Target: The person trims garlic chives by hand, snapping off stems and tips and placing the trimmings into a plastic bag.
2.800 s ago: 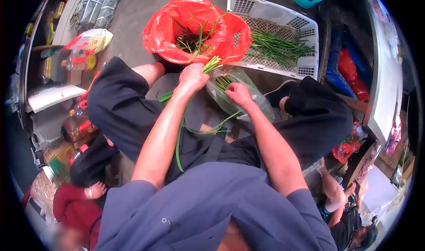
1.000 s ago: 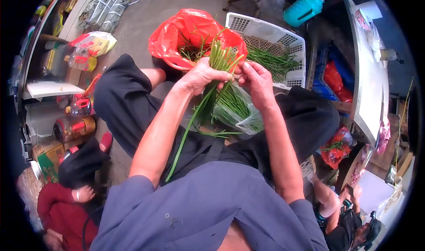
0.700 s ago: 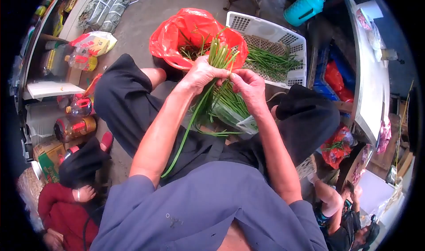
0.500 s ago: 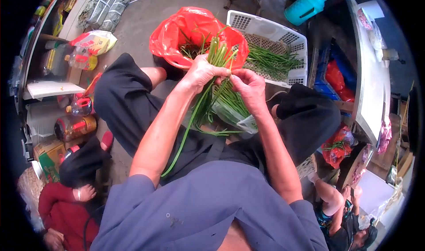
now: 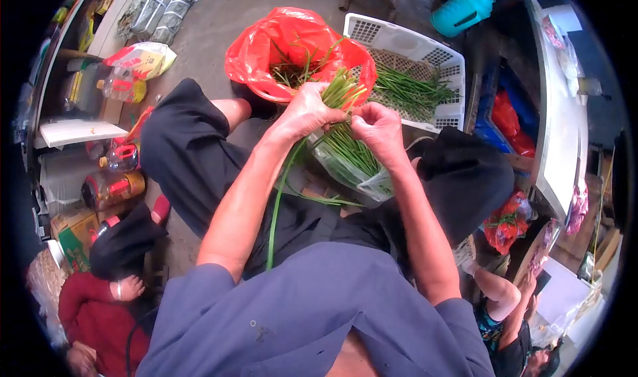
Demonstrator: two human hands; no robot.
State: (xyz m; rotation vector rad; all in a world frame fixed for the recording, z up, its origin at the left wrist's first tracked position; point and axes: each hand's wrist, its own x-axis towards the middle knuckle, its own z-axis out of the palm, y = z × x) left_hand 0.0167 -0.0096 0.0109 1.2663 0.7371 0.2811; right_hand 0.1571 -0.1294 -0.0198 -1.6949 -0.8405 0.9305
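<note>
My left hand (image 5: 307, 113) is closed around a bunch of garlic chives (image 5: 341, 90), whose pale cut ends point up and away from me. A few long leaves trail below it over my lap. Close beside it, my right hand (image 5: 379, 135) pinches at the bunch with thumb and forefinger; the exact strand in that pinch is too small to make out. Beneath both hands, more chives (image 5: 352, 150) lie in a clear plastic bag (image 5: 331, 166). Just beyond my left hand is a red plastic bag (image 5: 247, 57) with its mouth open and green scraps inside.
A white plastic basket (image 5: 392, 30) with loose green stalks (image 5: 411, 91) stands beyond my right hand. A teal thermos (image 5: 458, 13) is behind it. Bottles (image 5: 114, 189) and boxes line the left side. One person in red (image 5: 96, 324) sits left, another person (image 5: 508, 310) right.
The bunch has tilted and its cut ends sit lower and closer together. The trailing leaf has swung to hang straighter over my lap. My right hand has shifted slightly right and down.
</note>
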